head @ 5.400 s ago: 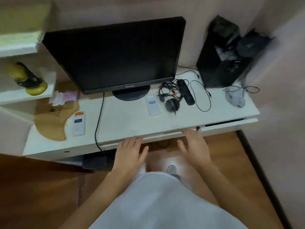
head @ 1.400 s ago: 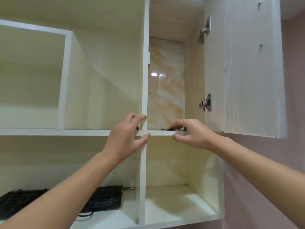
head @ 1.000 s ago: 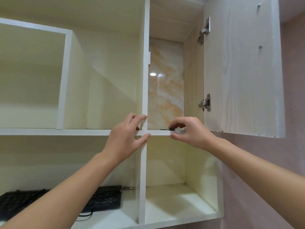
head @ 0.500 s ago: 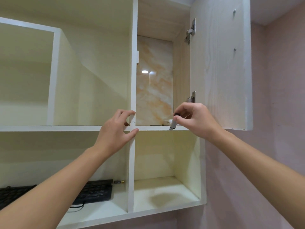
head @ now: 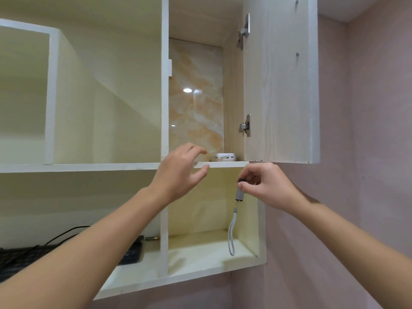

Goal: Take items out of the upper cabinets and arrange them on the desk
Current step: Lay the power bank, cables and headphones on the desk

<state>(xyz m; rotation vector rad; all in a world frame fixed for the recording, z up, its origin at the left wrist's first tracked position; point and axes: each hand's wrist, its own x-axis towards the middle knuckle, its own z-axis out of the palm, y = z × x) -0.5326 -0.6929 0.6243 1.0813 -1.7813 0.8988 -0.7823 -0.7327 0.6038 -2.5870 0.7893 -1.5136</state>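
My right hand (head: pixel 268 188) pinches a small grey metal stick (head: pixel 239 194) with a dark cap, just below the shelf edge. A grey loop strap (head: pixel 231 235) dangles from it in front of the lower compartment. My left hand (head: pixel 180 172) hovers at the front edge of the upper cabinet shelf (head: pixel 225 164), fingers relaxed and curved, holding nothing. A flat white device (head: pixel 225 157) lies on that shelf at the right, in front of the marble-patterned back panel.
The cabinet door (head: pixel 279 81) stands swung open to the right, with two metal hinges. A black keyboard (head: pixel 66 256) with its cable and a small battery (head: pixel 152 238) lie on the lower left shelf. A pink wall borders the right side.
My right hand has pulled the grey stick off the upper shelf and lowered it, so its strap now hangs free. My left hand has shifted right along the shelf edge.
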